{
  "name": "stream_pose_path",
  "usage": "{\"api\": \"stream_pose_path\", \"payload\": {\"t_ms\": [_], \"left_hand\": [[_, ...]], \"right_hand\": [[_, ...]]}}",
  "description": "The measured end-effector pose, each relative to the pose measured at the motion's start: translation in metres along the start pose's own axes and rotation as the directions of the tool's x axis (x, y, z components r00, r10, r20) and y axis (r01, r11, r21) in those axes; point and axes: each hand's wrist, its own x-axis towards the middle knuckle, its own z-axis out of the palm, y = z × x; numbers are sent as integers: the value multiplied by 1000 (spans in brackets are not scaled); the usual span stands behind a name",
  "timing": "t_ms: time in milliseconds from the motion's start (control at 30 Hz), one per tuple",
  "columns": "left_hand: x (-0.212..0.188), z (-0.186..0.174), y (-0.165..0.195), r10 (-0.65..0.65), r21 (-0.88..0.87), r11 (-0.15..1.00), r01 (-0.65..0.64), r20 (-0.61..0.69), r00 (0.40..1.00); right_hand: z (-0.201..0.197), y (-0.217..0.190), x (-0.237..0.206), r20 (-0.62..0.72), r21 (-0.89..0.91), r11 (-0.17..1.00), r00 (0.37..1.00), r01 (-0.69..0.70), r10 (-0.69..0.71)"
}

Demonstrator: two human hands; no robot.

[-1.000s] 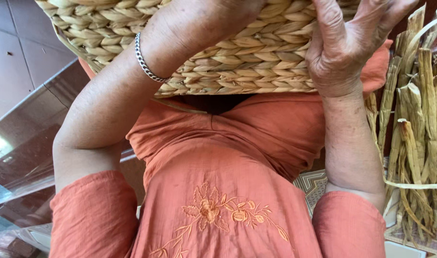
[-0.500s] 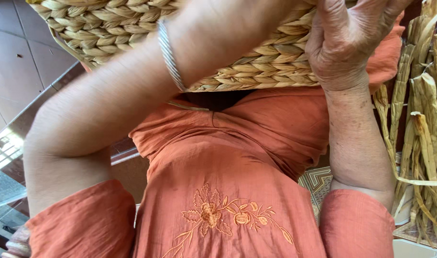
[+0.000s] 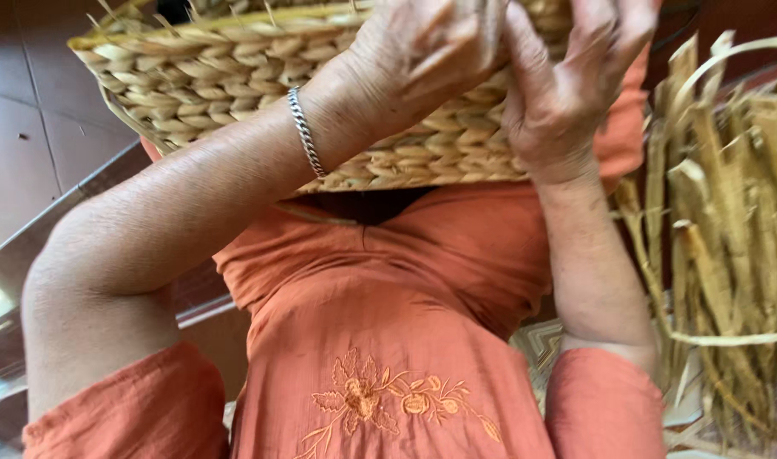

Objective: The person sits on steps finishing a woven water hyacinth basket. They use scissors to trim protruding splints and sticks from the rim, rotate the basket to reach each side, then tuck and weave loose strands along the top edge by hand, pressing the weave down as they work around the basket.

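Note:
A woven straw basket [image 3: 210,81] rests on its side against my lap, with its rim and loose strand ends at the top of the view. My left hand [image 3: 422,51] lies across the basket's braided wall, fingers curled against the weave; a silver bracelet [image 3: 303,132] circles that wrist. My right hand [image 3: 567,85] is right beside it, pressed on the same stretch of wall with its fingers bent over the top. The two hands touch each other. The fingertips are partly cut off by the frame's upper edge.
A bundle of dried, pale straw strips [image 3: 728,238] stands at my right, tied with a thin strand. My orange embroidered dress [image 3: 380,340] fills the lower middle. A brown tiled floor [image 3: 31,127] and a dark ledge [image 3: 14,263] lie at the left.
My left hand has slid down into view and now sits next to my right hand on the basket. The basket's rim has come into sight at the top.

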Motion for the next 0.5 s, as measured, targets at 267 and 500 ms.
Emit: {"api": "stream_pose_path", "payload": {"t_ms": [267,500], "left_hand": [[-10,-3,-75,-164,-854,296,427,395,904],[-16,1,-75,-229,-883,114,456,423,877]], "right_hand": [[-12,-12,21,85,-241,971,996,-10,31],[-15,-30,32,256,-208,978,967,32,23]]}}
